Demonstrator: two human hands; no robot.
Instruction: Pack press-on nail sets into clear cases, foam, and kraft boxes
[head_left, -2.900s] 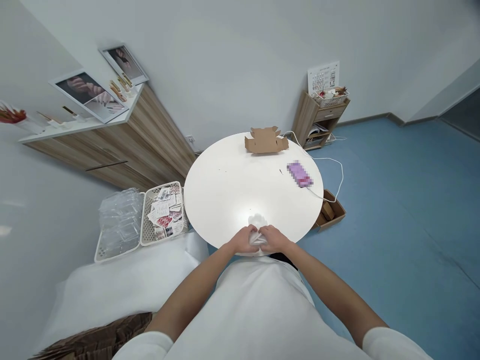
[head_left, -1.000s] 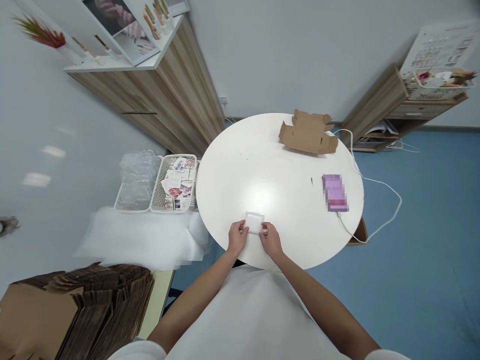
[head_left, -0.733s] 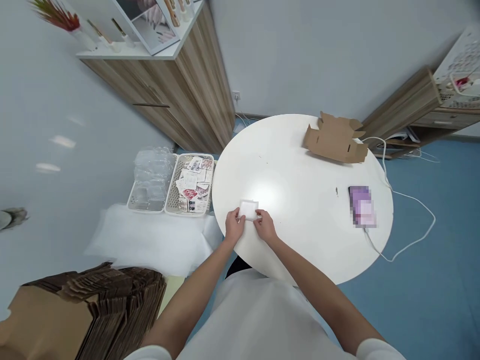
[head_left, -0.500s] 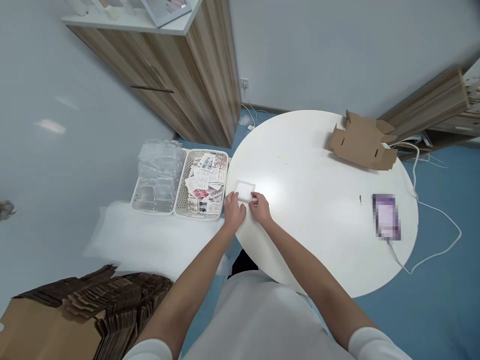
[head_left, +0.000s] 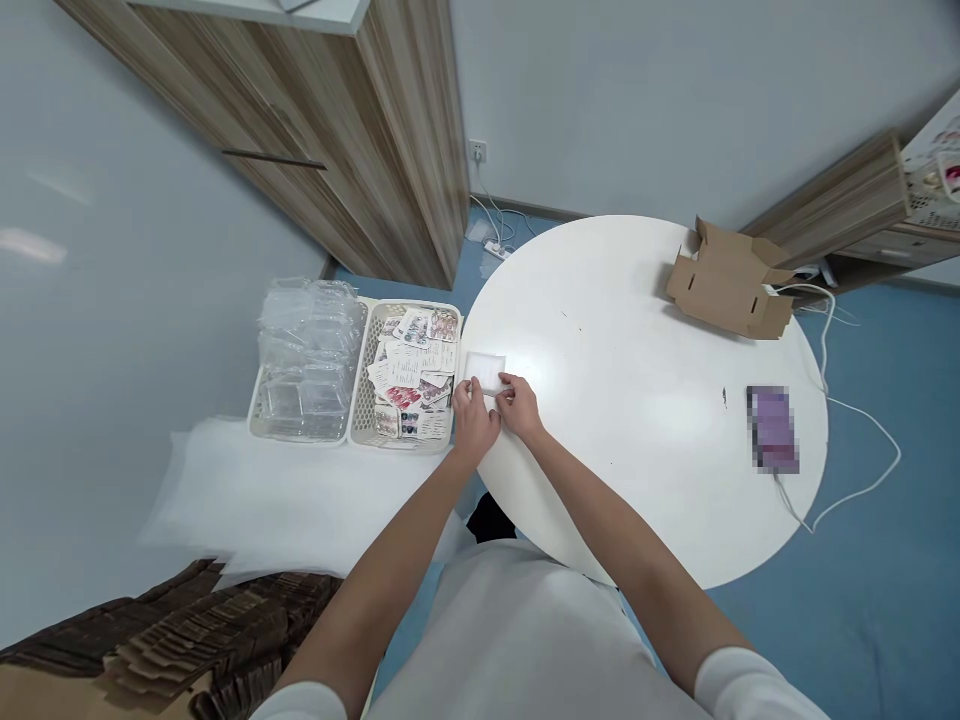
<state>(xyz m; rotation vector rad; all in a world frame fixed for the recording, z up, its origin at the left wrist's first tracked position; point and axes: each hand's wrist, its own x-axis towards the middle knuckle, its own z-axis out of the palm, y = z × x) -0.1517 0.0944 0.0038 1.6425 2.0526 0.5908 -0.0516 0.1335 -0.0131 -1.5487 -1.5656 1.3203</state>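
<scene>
Head view: left hand [head_left: 474, 418] and right hand [head_left: 519, 405] both pinch the near edge of a white pad [head_left: 486, 372] lying flat by the left rim of the table [head_left: 637, 420]. Pad looks squared up; cardboard box [head_left: 727, 280] across the table sits open.

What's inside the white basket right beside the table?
The white basket holds a loose pile of printed cards, some white, some with red pictures. Anything under the top layer is covered. Beside it, the left hand and right hand pinch a white packet.
</scene>
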